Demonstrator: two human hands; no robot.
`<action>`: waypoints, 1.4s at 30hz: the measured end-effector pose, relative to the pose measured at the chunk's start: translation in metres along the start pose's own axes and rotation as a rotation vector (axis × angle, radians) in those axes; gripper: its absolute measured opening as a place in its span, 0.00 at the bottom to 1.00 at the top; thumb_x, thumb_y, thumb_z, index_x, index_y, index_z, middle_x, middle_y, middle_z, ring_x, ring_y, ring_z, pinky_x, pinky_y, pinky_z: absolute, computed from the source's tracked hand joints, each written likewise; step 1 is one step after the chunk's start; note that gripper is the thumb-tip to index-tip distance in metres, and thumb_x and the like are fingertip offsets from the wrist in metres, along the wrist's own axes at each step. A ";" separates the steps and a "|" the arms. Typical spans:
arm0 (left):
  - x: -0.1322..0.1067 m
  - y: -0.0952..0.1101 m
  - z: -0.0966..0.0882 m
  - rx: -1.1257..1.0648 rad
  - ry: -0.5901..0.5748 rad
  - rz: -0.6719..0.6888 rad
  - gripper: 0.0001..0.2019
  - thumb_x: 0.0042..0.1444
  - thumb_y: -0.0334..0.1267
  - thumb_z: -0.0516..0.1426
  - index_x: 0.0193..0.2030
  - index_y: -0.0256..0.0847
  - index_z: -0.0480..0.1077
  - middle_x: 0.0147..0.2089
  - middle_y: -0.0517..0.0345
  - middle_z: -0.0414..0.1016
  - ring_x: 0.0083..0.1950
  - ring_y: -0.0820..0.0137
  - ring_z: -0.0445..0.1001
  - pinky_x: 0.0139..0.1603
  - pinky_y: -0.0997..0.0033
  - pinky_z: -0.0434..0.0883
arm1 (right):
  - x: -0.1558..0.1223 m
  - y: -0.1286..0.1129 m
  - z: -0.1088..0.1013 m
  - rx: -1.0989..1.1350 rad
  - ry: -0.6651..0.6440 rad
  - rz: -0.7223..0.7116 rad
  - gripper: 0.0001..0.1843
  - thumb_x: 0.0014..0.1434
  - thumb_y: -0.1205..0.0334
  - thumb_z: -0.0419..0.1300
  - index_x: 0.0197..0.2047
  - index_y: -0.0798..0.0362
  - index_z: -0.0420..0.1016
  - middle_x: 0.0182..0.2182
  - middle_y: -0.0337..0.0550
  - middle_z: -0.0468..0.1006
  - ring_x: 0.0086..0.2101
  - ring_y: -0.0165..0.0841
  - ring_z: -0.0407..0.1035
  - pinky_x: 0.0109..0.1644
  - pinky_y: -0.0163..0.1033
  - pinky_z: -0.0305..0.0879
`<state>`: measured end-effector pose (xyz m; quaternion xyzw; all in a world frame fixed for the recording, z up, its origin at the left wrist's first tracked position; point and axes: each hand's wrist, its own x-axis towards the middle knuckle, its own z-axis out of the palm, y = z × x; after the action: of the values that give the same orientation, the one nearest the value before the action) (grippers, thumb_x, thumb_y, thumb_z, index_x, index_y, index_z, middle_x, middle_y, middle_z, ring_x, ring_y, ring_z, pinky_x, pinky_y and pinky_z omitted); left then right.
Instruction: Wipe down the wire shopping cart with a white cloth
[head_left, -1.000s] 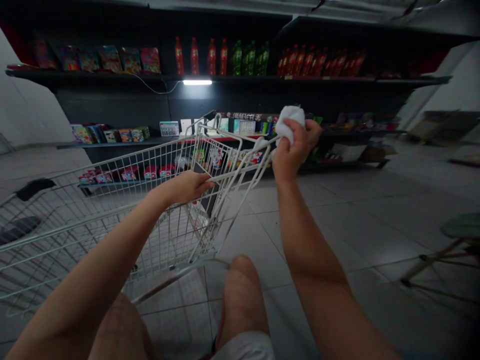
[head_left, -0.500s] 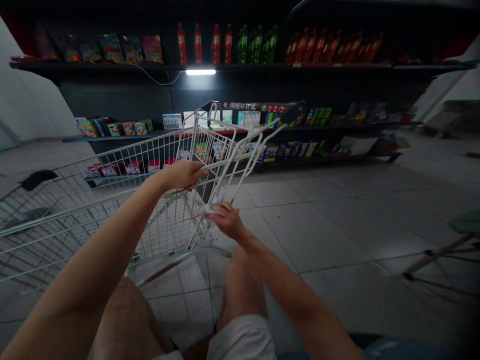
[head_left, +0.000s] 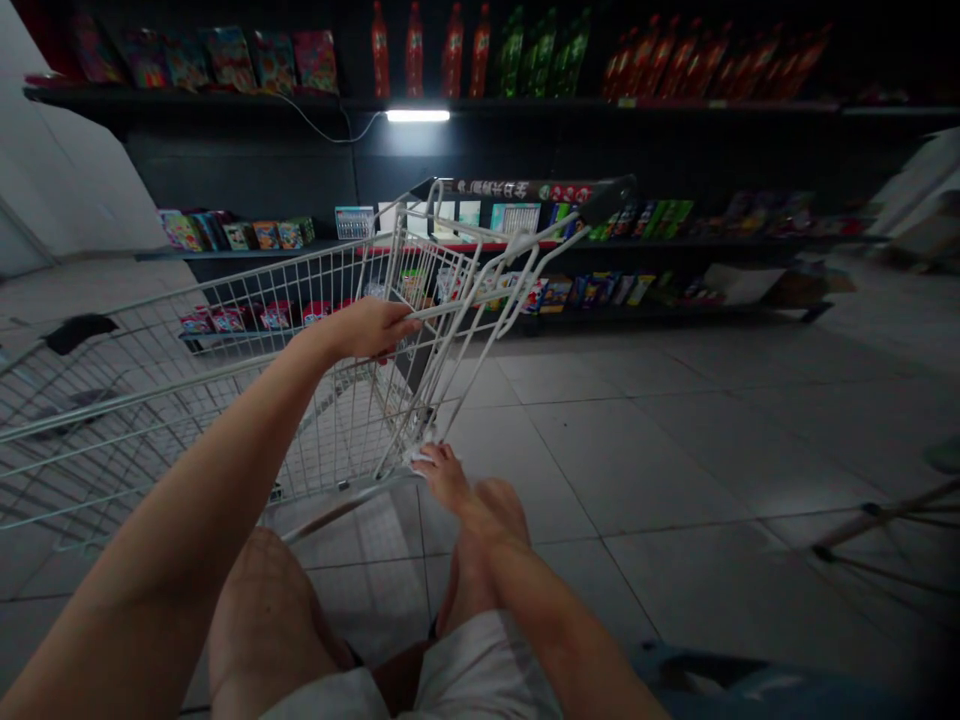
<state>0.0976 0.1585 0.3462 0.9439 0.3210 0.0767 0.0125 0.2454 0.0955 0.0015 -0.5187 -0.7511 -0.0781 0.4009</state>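
A wire shopping cart (head_left: pixel 330 270) stands in front of me, its dark handle bar (head_left: pixel 517 190) toward the shelves. My left hand (head_left: pixel 369 327) is closed around the top side rail of the basket, near the handle end. Lower down, my right hand (head_left: pixel 444 474) grips a white cloth (head_left: pixel 424 458) and presses it against the bottom rear corner of the cart frame. Part of the cloth is hidden under the fingers.
Shelves (head_left: pixel 255 110) with red and green bottles, snack packs and boxes run behind the cart. A strip light (head_left: pixel 418 116) glows under the upper shelf. At the right stands a folding stool (head_left: pixel 885 520), cut by the frame edge. Tiled floor (head_left: pixel 675 450) lies beneath.
My right hand has slid down the cart frame with the cloth, toward the lower corner. The left hand keeps its hold on the rail. The view has tilted slightly downward.
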 end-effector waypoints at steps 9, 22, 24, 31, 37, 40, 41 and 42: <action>-0.004 -0.011 0.003 0.007 -0.016 -0.010 0.19 0.63 0.47 0.44 0.40 0.37 0.70 0.25 0.57 0.71 0.29 0.71 0.69 0.36 0.70 0.61 | 0.090 -0.032 -0.046 0.060 0.357 0.093 0.16 0.57 0.70 0.53 0.46 0.49 0.76 0.53 0.48 0.63 0.54 0.41 0.57 0.58 0.50 0.58; -0.008 -0.007 0.002 0.011 -0.018 -0.032 0.17 0.63 0.45 0.45 0.39 0.35 0.70 0.24 0.56 0.70 0.26 0.72 0.67 0.33 0.70 0.60 | 0.005 -0.034 0.059 -0.020 -0.426 -0.432 0.06 0.59 0.63 0.59 0.39 0.45 0.77 0.39 0.37 0.77 0.43 0.29 0.66 0.48 0.37 0.63; -0.008 -0.007 0.002 -0.008 -0.021 -0.028 0.17 0.63 0.45 0.45 0.39 0.36 0.70 0.24 0.57 0.70 0.26 0.73 0.67 0.33 0.71 0.60 | 0.007 -0.009 0.043 -0.010 -0.498 -0.503 0.05 0.59 0.63 0.59 0.38 0.47 0.77 0.39 0.37 0.77 0.43 0.29 0.65 0.47 0.36 0.62; -0.003 -0.010 0.004 -0.036 -0.014 -0.034 0.16 0.63 0.45 0.46 0.39 0.37 0.69 0.22 0.60 0.69 0.25 0.74 0.66 0.32 0.72 0.59 | 0.006 0.028 0.000 -0.114 -0.534 -0.441 0.08 0.60 0.67 0.56 0.34 0.52 0.76 0.42 0.43 0.76 0.43 0.32 0.64 0.49 0.40 0.62; -0.005 -0.010 0.003 0.028 0.002 0.036 0.18 0.63 0.45 0.44 0.40 0.36 0.70 0.22 0.58 0.67 0.25 0.72 0.64 0.32 0.70 0.58 | 0.039 -0.028 -0.055 -0.075 0.046 -0.192 0.11 0.59 0.70 0.53 0.32 0.50 0.76 0.42 0.45 0.72 0.42 0.35 0.62 0.47 0.42 0.63; -0.008 -0.008 0.001 0.067 0.004 0.038 0.17 0.63 0.46 0.45 0.38 0.37 0.69 0.22 0.59 0.65 0.24 0.73 0.62 0.30 0.70 0.57 | 0.101 -0.034 -0.142 -0.089 0.445 -0.172 0.12 0.60 0.67 0.50 0.38 0.48 0.75 0.47 0.45 0.66 0.46 0.39 0.61 0.49 0.50 0.61; -0.009 -0.007 0.000 0.076 0.003 0.041 0.17 0.63 0.46 0.45 0.38 0.37 0.69 0.22 0.59 0.65 0.24 0.73 0.61 0.30 0.70 0.57 | 0.126 -0.031 -0.172 -0.143 0.551 -0.168 0.13 0.60 0.67 0.49 0.40 0.47 0.75 0.49 0.45 0.64 0.48 0.41 0.60 0.51 0.53 0.60; -0.010 -0.007 0.000 0.080 0.004 0.043 0.17 0.63 0.46 0.44 0.37 0.37 0.69 0.22 0.59 0.65 0.23 0.73 0.61 0.30 0.70 0.56 | 0.150 -0.029 -0.199 -0.192 0.624 -0.159 0.15 0.60 0.67 0.48 0.42 0.48 0.74 0.50 0.45 0.63 0.50 0.43 0.59 0.52 0.55 0.59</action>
<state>0.0859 0.1580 0.3446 0.9502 0.3034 0.0661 -0.0278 0.3035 0.0843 0.2452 -0.4451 -0.6194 -0.3347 0.5533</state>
